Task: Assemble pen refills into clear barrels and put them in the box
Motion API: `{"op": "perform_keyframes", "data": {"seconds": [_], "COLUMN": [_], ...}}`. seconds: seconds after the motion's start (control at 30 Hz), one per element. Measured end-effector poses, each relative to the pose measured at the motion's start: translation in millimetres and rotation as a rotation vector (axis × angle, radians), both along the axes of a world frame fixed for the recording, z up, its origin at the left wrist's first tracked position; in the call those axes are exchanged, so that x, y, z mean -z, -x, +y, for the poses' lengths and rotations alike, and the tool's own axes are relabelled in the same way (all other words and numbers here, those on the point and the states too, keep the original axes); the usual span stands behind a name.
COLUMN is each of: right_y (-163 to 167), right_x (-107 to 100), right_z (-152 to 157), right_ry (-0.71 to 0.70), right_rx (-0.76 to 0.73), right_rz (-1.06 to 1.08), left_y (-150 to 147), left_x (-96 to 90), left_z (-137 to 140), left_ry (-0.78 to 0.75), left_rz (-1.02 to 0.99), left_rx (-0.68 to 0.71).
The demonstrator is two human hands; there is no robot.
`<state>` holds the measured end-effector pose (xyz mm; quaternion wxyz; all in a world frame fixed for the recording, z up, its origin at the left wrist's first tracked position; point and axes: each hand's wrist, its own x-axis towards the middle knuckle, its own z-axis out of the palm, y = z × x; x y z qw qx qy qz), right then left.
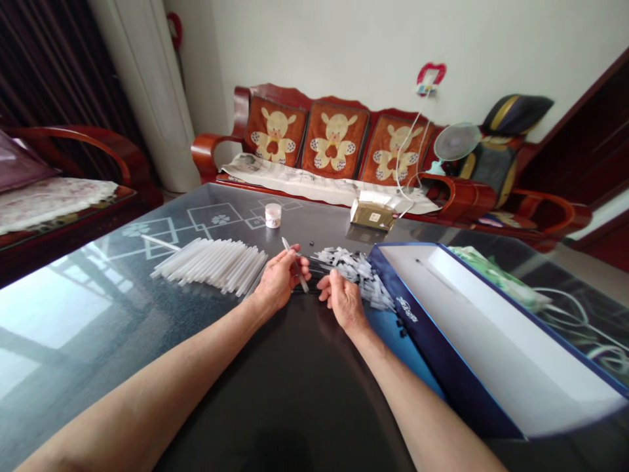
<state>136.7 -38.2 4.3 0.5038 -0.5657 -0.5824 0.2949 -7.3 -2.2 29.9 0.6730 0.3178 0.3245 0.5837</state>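
My left hand (pixel 280 278) is closed around a slim whitish pen (pixel 303 284), its pointed end sticking up past the thumb. Just to the right, my right hand (pixel 344 298) has its fingers curled with the thumb against them; whatever it may hold is too small to make out. Left of my hands lies a row of translucent white pen barrels (pixel 211 265). Thin black sticks (pixel 319 265), like pen refills, lie behind and between the hands. A heap of small whitish caps (pixel 351 262) with dark bits spreads behind my right hand.
A blue box with a white inside (pixel 472 314) stands open at the right, one thin dark stick in it. Small black pieces (pixel 401 328) lie on a blue sheet (pixel 398 354). Farther back are a small round tub (pixel 273 216), a tissue box (pixel 372 215) and a green packet (pixel 501 278).
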Motion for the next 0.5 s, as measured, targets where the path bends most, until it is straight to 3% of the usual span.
{"op": "perform_keyframes", "data": {"seconds": [0.07,0.17,0.33,0.4,0.5], "right_y": [-1,-2,-7,-17,-40], "right_x": [0,1,-9,-15,-21], "right_z": [-1,-2,0,3,11], "right_ry": [-0.026,-0.103,-0.219,-0.269,-0.313], "right_rx": [0.012,0.069,0.142,0.217,0.336], "right_rz": [0.056,0.11,0.158,0.155,0.055], "left_y": [-3,-7,-7,-5,-4], "left_x": [2.0,3.6,4.9,10.2,21.0], "left_z": [2,4,1,-1,0], "left_ry": [-0.064,-0.295,-0.832,-0.944,-1.077], "left_rz": [0.18,0.649,1.515,1.681,1.775], "left_rx": [0.018,0.048,-0.196,-0.27,-0.261]}}
